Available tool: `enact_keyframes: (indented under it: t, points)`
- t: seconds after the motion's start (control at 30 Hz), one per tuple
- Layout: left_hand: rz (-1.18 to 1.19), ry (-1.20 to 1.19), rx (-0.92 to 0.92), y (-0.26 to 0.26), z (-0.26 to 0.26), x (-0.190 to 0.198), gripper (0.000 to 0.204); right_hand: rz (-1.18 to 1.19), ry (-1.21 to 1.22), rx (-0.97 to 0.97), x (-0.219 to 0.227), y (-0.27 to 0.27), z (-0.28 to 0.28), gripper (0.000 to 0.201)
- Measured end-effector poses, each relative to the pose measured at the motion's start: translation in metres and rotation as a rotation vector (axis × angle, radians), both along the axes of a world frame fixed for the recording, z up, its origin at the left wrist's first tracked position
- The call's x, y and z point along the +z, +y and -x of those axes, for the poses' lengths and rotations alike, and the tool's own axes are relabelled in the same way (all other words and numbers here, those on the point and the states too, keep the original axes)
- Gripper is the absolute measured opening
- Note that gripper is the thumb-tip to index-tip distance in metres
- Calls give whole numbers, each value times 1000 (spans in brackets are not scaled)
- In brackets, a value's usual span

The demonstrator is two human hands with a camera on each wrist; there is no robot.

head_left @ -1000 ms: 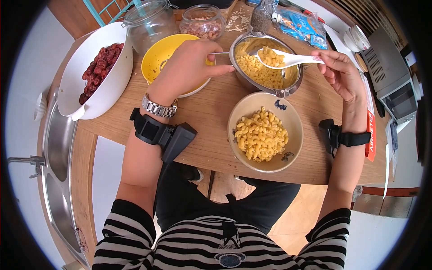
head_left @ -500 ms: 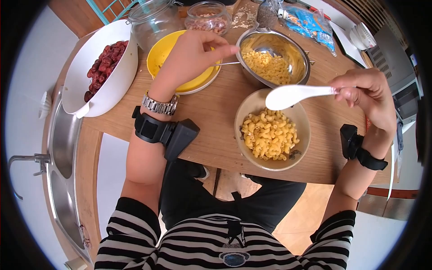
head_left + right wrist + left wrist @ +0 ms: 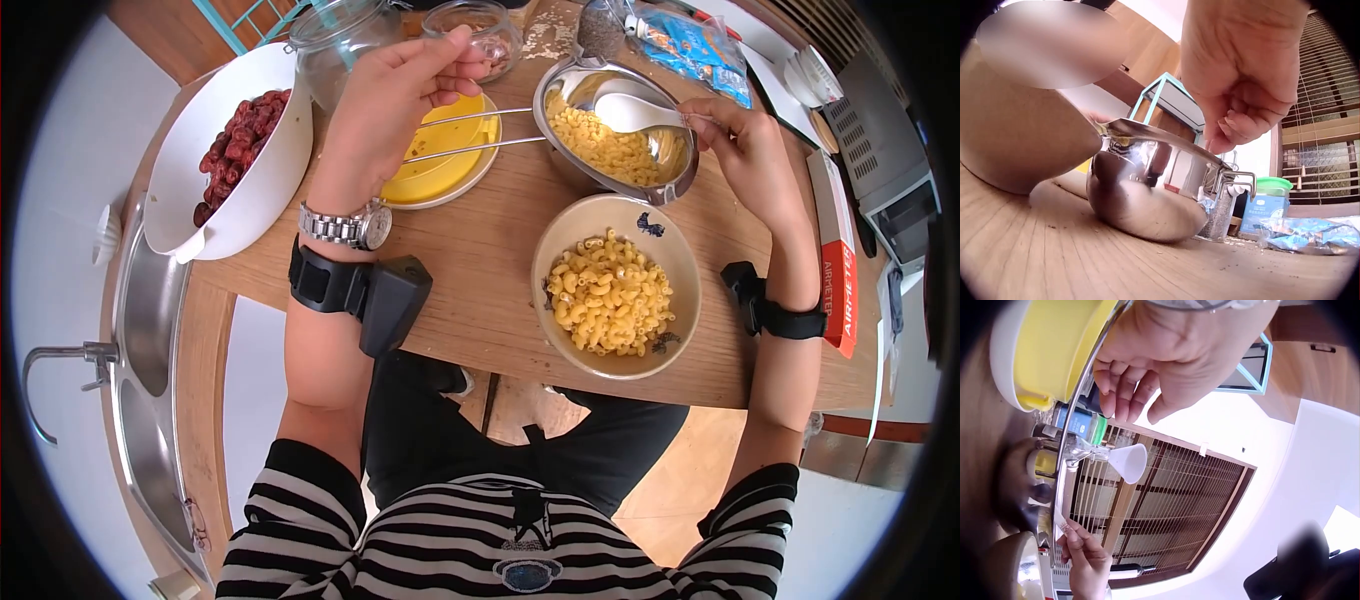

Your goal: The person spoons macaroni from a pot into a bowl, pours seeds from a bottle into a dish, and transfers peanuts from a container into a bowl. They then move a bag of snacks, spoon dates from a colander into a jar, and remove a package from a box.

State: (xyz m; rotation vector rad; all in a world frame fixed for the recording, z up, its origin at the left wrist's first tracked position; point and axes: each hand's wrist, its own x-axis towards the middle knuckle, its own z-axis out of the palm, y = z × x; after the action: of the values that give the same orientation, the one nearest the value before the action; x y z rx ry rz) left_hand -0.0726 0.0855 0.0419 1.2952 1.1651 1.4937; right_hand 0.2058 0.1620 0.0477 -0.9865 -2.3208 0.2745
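My right hand (image 3: 750, 155) pinches the handle of a white soup spoon (image 3: 622, 112), whose bowl is inside a shiny metal pot (image 3: 672, 190) holding dry macaroni (image 3: 600, 145). Two long wire handle rods (image 3: 475, 149) run leftward from the pot. Above these rods hovers my left hand (image 3: 390, 110), fingers loosely bent and nothing between them; the left wrist view shows the wire passing beside the hand (image 3: 1160, 362). Nearer to me, a beige ceramic bowl (image 3: 683, 255) contains a heap of macaroni (image 3: 610, 295).
A yellow bowl (image 3: 430, 180) sits under the left hand. Left of it stands a white basin (image 3: 270, 190) with dark red dried fruit (image 3: 240, 140). Glass jars (image 3: 345, 40), a seed-filled bottle (image 3: 600, 32) and blue packets (image 3: 690, 45) line the back; a red-white box (image 3: 838, 260) lies right.
The spoon carried macaroni from the metal pot, was tipped over the beige bowl, and is back in the pot. My left hand has lifted off the wire handle.
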Motion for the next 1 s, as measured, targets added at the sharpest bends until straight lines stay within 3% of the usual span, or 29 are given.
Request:
enact_keyframes:
  t: [0.17,0.3,0.37,0.67,0.77,0.83,1.0]
  points:
    - [13,-104,-30,0,7,0,28,396,169,160,6,-4,2,15]
    - [-2,-174,-62,-5,26,8,27,655,140,147,21,-3,13,16]
    - [3,-165,-58,-1,12,1,27,814,275,134,5,4,-1,17]
    - [20,-138,-17,-2,15,3,26,1035,542,109,10,15,-11,19]
    - [-2,-17,59,-8,21,10,27,1034,553,155,26,13,-5,20]
    - [-91,327,157,-10,15,12,31,1012,559,158,32,12,-6,20]
    - [-86,561,69,-11,12,10,40,992,567,235,47,9,-16,22]
